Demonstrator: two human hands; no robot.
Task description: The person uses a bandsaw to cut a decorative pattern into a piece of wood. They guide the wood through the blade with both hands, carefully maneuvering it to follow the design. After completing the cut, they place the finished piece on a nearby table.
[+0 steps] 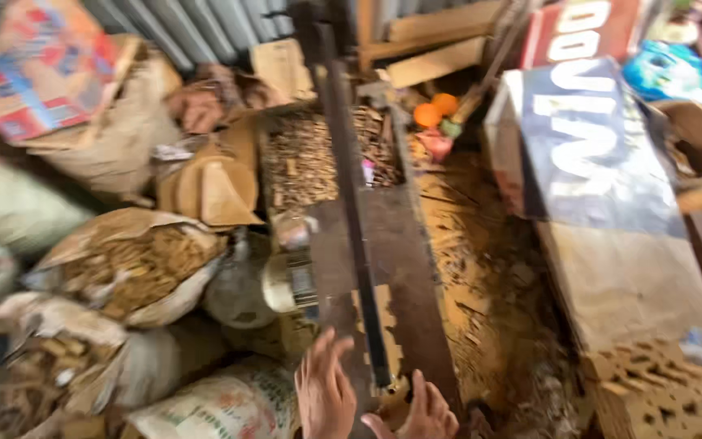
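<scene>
While both hands (324, 396) (428, 415) hover open-fingered, gripping nothing, the dark metal bar (355, 211) runs lengthwise away from them.

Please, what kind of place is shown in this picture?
Probably a small woodworking shed. Sacks of wood offcuts lie at the left, sawdust covers the floor, and a long saw bench stands before both hands, under a corrugated metal wall.

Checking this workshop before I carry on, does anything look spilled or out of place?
Yes. Sawdust and wood chips lie spilled across the ground right of the dark metal bench. Sacks of wood scraps slump open on the left.
</scene>
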